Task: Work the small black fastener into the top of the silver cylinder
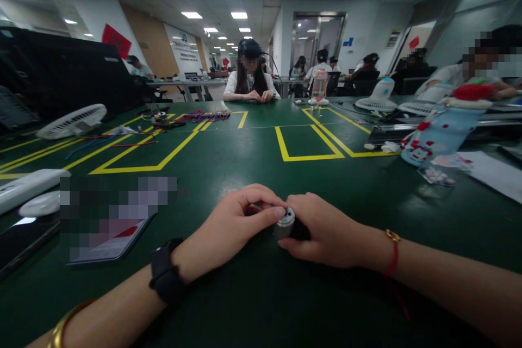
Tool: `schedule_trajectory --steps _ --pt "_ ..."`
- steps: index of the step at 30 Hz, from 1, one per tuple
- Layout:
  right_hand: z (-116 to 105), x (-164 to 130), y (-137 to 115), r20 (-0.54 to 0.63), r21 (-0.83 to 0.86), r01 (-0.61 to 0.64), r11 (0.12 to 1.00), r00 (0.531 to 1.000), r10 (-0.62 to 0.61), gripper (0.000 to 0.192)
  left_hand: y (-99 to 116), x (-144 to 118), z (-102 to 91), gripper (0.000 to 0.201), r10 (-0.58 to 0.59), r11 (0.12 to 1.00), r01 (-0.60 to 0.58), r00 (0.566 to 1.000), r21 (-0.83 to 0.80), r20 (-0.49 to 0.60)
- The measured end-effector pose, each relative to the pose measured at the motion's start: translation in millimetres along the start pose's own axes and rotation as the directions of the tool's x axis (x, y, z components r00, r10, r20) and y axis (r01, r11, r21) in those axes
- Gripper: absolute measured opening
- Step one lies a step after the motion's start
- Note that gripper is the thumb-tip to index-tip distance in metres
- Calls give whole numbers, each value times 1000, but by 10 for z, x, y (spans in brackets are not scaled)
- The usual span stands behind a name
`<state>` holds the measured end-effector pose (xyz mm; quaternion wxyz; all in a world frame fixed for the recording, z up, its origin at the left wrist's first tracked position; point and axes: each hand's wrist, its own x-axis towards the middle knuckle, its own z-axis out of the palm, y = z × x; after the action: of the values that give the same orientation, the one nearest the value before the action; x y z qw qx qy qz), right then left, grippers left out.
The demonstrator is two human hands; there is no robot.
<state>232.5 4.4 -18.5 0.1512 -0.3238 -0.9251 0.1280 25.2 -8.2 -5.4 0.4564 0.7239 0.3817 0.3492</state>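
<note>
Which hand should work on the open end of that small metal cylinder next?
Probably the left hand: its fingertips already touch the metal cylinder at its open end, while the right hand wraps around its body.

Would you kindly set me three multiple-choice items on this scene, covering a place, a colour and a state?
1. Where does the phone lie?
A. left of the hands
B. right of the hands
C. beyond the yellow tape

2. What colour is the cord on the right wrist?
A. blue
B. red
C. white

3. How is the small metal cylinder held?
A. by the left hand alone
B. lying untouched
C. between both hands

Answers:
1 A, since it lies on the green table beside the left forearm.
2 B, since a red cord circles that wrist.
3 C, since the left hand touches it with its fingertips and the right hand grips it from the other side.
</note>
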Motion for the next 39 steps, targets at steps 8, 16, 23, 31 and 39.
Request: schedule_trajectory --steps 8,16,23,31,39 --pt "-19 3 -9 4 42 -5 999 1000 5 23 57 5 -79 17 -66 991 52 991 -122 -116" --pt "-14 1 -13 9 26 -13 1000 1000 13 24 -179 36 -267 15 9 968 -18 999 252 38" --pt "-25 4 -21 32 31 -15 999 999 14 24 -237 38 -306 11 10 937 -90 973 338 230" --pt "-21 8 -15 25 28 -14 1000 1000 13 24 -230 31 -332 11 0 913 -110 964 393 267" --pt "-23 3 -17 17 25 -6 1000 1000 6 24 -229 36 -347 11 2 908 -120 959 400 284"
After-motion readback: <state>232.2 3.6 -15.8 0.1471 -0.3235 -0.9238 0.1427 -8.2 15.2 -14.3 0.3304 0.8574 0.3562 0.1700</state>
